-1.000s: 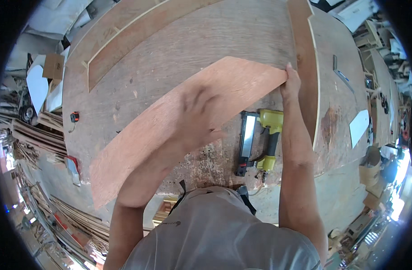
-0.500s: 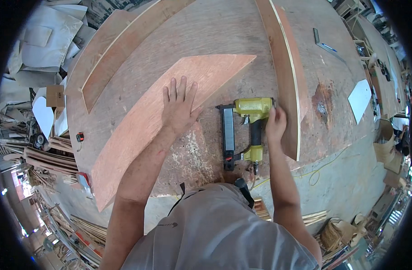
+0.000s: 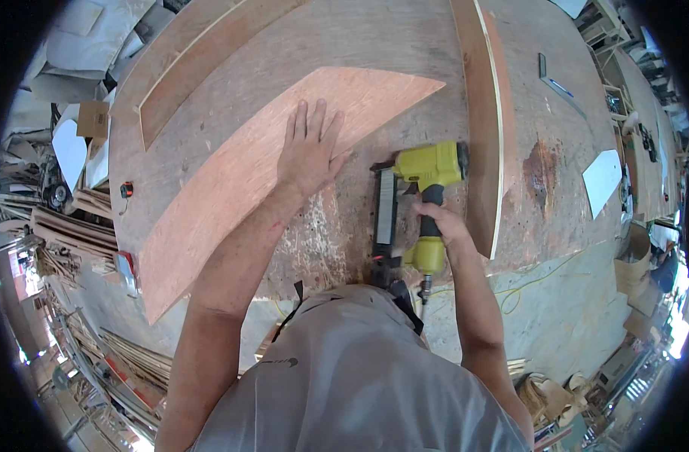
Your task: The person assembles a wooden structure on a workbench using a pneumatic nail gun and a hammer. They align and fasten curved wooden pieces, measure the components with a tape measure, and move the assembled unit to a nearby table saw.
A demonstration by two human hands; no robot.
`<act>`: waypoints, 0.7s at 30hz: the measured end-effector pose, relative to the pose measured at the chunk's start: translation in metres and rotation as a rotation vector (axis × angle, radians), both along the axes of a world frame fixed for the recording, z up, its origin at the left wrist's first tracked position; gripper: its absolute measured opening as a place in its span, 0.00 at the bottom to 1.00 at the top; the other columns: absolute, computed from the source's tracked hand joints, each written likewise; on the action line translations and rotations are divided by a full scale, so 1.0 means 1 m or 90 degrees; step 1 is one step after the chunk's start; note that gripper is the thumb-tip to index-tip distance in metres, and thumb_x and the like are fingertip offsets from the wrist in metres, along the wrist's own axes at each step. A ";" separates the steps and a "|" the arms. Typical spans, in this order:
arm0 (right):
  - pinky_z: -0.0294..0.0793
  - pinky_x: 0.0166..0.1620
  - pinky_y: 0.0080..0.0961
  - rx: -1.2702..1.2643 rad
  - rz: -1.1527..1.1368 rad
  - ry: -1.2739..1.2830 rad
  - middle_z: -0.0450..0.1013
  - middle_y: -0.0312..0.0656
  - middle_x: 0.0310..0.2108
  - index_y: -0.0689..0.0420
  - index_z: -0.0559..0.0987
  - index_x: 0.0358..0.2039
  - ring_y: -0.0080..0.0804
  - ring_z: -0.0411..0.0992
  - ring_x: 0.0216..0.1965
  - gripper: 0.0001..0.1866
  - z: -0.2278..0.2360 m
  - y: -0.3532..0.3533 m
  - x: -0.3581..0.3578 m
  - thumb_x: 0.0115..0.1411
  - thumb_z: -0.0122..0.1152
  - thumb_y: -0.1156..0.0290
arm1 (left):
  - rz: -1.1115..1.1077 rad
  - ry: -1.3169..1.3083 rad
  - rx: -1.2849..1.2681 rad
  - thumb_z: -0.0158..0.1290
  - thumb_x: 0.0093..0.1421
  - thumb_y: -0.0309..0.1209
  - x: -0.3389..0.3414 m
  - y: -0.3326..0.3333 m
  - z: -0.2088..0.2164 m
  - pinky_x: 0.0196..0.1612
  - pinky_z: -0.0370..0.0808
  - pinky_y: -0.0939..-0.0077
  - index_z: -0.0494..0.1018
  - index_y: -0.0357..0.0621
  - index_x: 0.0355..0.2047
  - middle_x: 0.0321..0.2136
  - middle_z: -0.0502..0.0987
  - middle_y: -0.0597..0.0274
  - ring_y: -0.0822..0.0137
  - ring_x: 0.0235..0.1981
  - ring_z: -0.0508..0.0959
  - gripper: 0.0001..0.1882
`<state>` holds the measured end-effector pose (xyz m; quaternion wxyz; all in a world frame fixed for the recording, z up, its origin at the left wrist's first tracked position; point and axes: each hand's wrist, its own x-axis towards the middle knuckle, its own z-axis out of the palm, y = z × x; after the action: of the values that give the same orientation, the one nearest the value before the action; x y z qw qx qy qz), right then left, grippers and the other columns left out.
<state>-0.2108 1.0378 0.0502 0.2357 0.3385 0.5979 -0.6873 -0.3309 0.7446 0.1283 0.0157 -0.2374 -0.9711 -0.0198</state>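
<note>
My left hand [image 3: 308, 157] lies flat with fingers stretched out on a curved, reddish plywood panel [image 3: 216, 177]. The panel rests slantwise on the worktable, its lower left end jutting past the near edge. To its right, my right hand [image 3: 447, 224] is wrapped round the black grip of a yellow-green nail gun [image 3: 430, 163]. The gun's long black and grey magazine is on its left side, and a hose fitting shows at the bottom of the handle. Part of the grip is hidden by my fingers.
A plywood piece with an upright edge [image 3: 484, 143] stands just right of the nail gun. Another curved plywood assembly [image 3: 201, 60] is at the far left. On the worktable [image 3: 374, 41] are a square [image 3: 559, 84], a white template [image 3: 602, 182] and a small tape measure [image 3: 126, 189].
My right hand has moved from beside the nail gun onto its grip and closed round it. The gun is slightly tilted now. My left hand stays flat on the panel; the whole view has shifted slightly.
</note>
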 end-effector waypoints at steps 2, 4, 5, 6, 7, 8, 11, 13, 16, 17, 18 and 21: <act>0.73 0.33 0.23 0.035 0.044 0.036 0.76 0.35 0.28 0.61 0.79 0.33 0.24 0.73 0.28 0.14 0.037 0.006 0.006 0.45 0.71 0.74 | -0.006 -0.001 -0.006 0.49 0.62 0.50 0.005 0.001 -0.003 0.70 0.41 0.47 0.52 0.50 0.68 0.69 0.46 0.45 0.40 0.70 0.42 0.38; 0.73 0.32 0.23 0.063 0.084 0.130 0.76 0.37 0.27 0.62 0.79 0.31 0.26 0.74 0.27 0.12 0.077 0.011 0.011 0.45 0.69 0.75 | -0.006 -0.003 -0.028 0.46 0.64 0.52 0.004 0.002 -0.003 0.70 0.40 0.48 0.52 0.50 0.68 0.69 0.45 0.44 0.40 0.70 0.41 0.37; 0.73 0.31 0.23 0.061 0.075 0.147 0.76 0.38 0.27 0.63 0.78 0.33 0.26 0.74 0.26 0.14 0.096 0.014 0.012 0.45 0.69 0.76 | -0.006 -0.004 -0.032 0.46 0.64 0.52 0.002 0.003 -0.002 0.70 0.40 0.48 0.52 0.50 0.68 0.69 0.45 0.44 0.40 0.70 0.41 0.37; 0.73 0.31 0.23 0.060 0.070 0.164 0.76 0.40 0.27 0.64 0.77 0.35 0.26 0.74 0.25 0.15 0.114 0.016 0.012 0.46 0.68 0.76 | -0.001 -0.008 -0.035 0.46 0.64 0.52 0.002 0.003 0.000 0.70 0.40 0.48 0.52 0.50 0.68 0.69 0.45 0.45 0.40 0.70 0.41 0.37; 0.73 0.30 0.22 0.058 0.062 0.180 0.76 0.41 0.26 0.65 0.76 0.37 0.27 0.74 0.24 0.17 0.131 0.019 0.014 0.46 0.68 0.77 | 0.000 -0.010 -0.039 0.46 0.64 0.52 0.004 0.003 -0.001 0.70 0.40 0.47 0.52 0.50 0.68 0.69 0.45 0.45 0.40 0.70 0.41 0.38; 0.74 0.29 0.22 0.055 0.056 0.197 0.76 0.42 0.26 0.65 0.75 0.39 0.27 0.74 0.23 0.19 0.147 0.021 0.013 0.46 0.68 0.77 | 0.002 -0.008 -0.027 0.48 0.63 0.51 0.005 0.004 -0.002 0.70 0.41 0.48 0.52 0.50 0.68 0.69 0.45 0.45 0.40 0.70 0.42 0.38; 0.75 0.29 0.21 0.095 0.055 0.192 0.76 0.43 0.26 0.66 0.72 0.44 0.27 0.75 0.24 0.23 0.203 0.034 -0.006 0.47 0.66 0.79 | 0.008 -0.011 -0.004 0.51 0.62 0.49 0.005 0.003 -0.002 0.70 0.43 0.48 0.53 0.50 0.68 0.69 0.45 0.45 0.40 0.70 0.42 0.38; 0.75 0.29 0.21 0.121 0.083 0.222 0.76 0.43 0.26 0.66 0.72 0.44 0.27 0.74 0.24 0.22 0.218 0.045 -0.023 0.47 0.65 0.80 | 0.005 -0.014 -0.005 0.51 0.62 0.49 0.003 0.003 -0.001 0.71 0.43 0.49 0.52 0.50 0.68 0.69 0.45 0.46 0.40 0.70 0.42 0.38; 0.72 0.29 0.20 0.224 0.143 0.262 0.75 0.41 0.27 0.65 0.74 0.41 0.24 0.73 0.24 0.19 0.226 0.049 -0.040 0.46 0.65 0.79 | 0.005 -0.028 -0.029 0.51 0.62 0.49 0.002 0.001 -0.001 0.71 0.42 0.50 0.51 0.51 0.69 0.69 0.45 0.47 0.41 0.70 0.42 0.39; 0.72 0.29 0.20 0.262 0.178 0.280 0.75 0.41 0.26 0.65 0.74 0.40 0.24 0.72 0.24 0.19 0.227 0.054 -0.050 0.45 0.65 0.78 | 0.009 -0.022 -0.023 0.51 0.62 0.49 -0.001 0.001 -0.001 0.71 0.42 0.50 0.51 0.51 0.69 0.69 0.45 0.47 0.42 0.70 0.42 0.39; 0.71 0.29 0.21 0.300 0.211 0.296 0.75 0.40 0.26 0.65 0.74 0.39 0.23 0.72 0.24 0.18 0.227 0.057 -0.058 0.45 0.65 0.78 | 0.009 -0.018 -0.017 0.51 0.62 0.49 -0.003 0.000 -0.002 0.71 0.42 0.50 0.50 0.51 0.69 0.69 0.45 0.48 0.42 0.70 0.42 0.39; 0.71 0.29 0.21 0.357 0.281 0.323 0.75 0.40 0.24 0.64 0.75 0.36 0.24 0.72 0.23 0.16 0.233 0.051 -0.084 0.44 0.64 0.78 | 0.007 -0.018 -0.038 0.47 0.64 0.51 -0.004 -0.003 -0.002 0.71 0.41 0.49 0.50 0.51 0.69 0.69 0.45 0.47 0.42 0.70 0.42 0.38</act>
<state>-0.2949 1.0888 0.2835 0.1215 0.0743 0.8584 -0.4929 -0.3351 0.7417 0.1259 -0.0051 -0.2319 -0.9727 0.0063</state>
